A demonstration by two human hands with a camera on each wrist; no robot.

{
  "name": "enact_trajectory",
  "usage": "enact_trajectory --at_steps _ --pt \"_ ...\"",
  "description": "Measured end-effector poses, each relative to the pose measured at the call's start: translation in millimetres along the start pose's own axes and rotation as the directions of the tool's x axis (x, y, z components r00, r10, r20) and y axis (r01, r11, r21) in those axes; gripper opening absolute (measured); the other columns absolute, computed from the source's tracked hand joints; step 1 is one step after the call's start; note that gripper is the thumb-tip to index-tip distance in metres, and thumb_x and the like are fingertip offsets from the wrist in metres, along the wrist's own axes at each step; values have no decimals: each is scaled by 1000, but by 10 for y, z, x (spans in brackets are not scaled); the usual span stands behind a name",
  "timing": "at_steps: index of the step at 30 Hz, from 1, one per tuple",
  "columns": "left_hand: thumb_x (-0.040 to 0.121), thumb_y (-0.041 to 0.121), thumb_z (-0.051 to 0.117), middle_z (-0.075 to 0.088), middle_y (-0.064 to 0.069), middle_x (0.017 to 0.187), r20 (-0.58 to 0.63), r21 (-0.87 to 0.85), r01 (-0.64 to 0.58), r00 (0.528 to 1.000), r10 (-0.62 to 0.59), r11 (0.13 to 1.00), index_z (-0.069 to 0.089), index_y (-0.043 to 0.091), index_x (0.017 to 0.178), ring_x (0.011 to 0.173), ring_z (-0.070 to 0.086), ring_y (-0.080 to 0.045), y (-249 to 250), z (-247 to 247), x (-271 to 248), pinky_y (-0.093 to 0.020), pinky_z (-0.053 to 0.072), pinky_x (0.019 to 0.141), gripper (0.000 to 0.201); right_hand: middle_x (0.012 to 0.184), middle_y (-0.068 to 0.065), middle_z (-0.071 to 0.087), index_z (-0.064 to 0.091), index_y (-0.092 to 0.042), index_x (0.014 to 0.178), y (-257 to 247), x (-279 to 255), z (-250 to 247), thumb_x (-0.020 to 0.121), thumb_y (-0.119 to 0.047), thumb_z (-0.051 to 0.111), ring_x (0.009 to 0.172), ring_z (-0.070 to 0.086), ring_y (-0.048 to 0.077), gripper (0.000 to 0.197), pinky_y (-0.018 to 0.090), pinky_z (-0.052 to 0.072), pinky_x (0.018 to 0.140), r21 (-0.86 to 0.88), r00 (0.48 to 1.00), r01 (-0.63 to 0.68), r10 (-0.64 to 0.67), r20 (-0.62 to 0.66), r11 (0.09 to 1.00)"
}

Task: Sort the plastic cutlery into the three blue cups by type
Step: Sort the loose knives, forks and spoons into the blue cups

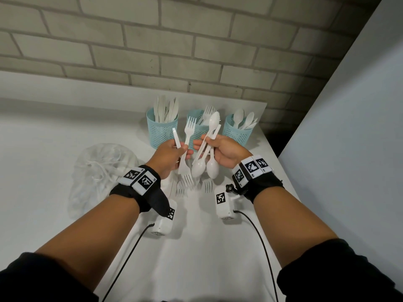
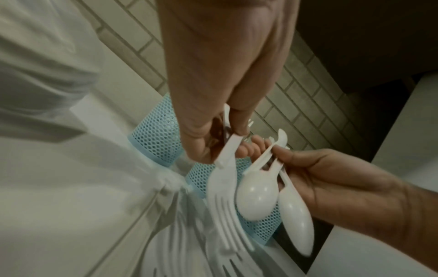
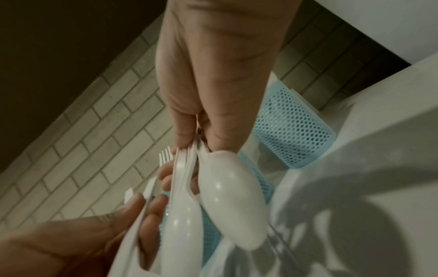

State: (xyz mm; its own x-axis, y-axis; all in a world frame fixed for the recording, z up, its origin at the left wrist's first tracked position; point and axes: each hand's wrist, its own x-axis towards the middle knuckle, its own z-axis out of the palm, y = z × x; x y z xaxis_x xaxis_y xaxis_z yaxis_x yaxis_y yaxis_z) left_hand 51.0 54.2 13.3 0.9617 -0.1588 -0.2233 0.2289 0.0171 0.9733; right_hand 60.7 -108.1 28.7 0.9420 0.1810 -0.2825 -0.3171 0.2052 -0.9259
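Note:
Three blue mesh cups stand in a row at the back of the white table: the left cup (image 1: 162,129) holds knives, the middle cup (image 1: 197,129) forks, the right cup (image 1: 238,132) spoons. Just in front of them my left hand (image 1: 185,152) grips white forks (image 1: 189,129), one with tines up, one with tines down (image 2: 225,202). Close beside it my right hand (image 1: 205,142) grips three white spoons (image 1: 212,168), two bowls hanging down (image 3: 229,202) and one up. Both hands hover above the table.
Loose forks (image 1: 208,185) lie on the table under the hands. A crumpled clear plastic bag (image 1: 102,171) sits to the left. The table's right edge (image 1: 272,149) runs near the spoon cup, beside a white panel (image 1: 349,127). A brick wall stands behind.

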Motion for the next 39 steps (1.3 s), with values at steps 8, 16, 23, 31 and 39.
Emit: enact_trajectory --at_steps 8,16,23,31,39 --pt "102 17 31 57 -6 120 51 25 -98 994 96 995 46 14 131 102 56 -19 47 63 3 -31 46 83 32 136 24 49 46 -3 117 -170 52 131 101 -13 34 124 49 38 22 52 38 103 -78 1000 10 -11 -16 997" --pt "103 15 30 65 -8 100 190 -57 -178 964 186 982 53 5 123 90 63 -20 56 101 -27 -32 51 84 32 90 10 59 56 -11 99 -98 110 213 98 -16 45 71 52 20 12 32 44 65 -284 998 -20 35 47 959" --pt "101 20 37 60 -9 122 220 -147 -162 957 192 976 47 13 132 106 61 -18 9 169 -36 -28 50 92 33 92 10 61 48 0 126 -63 113 206 94 -3 48 78 60 21 32 31 54 70 -141 998 57 -56 14 988" --pt "97 9 44 58 -15 127 178 -193 -84 977 120 978 49 10 131 118 55 -28 -40 177 -5 -40 42 104 34 92 7 63 45 0 130 -31 106 229 95 -3 46 78 62 16 35 22 56 61 -97 994 111 -109 20 989" --pt "94 8 49 64 -7 104 176 -250 -38 981 84 968 52 4 127 94 61 -18 -49 167 11 -30 47 92 33 87 3 61 54 -16 119 -3 132 243 95 -14 52 55 40 13 24 14 42 45 -235 993 96 -108 -38 967"
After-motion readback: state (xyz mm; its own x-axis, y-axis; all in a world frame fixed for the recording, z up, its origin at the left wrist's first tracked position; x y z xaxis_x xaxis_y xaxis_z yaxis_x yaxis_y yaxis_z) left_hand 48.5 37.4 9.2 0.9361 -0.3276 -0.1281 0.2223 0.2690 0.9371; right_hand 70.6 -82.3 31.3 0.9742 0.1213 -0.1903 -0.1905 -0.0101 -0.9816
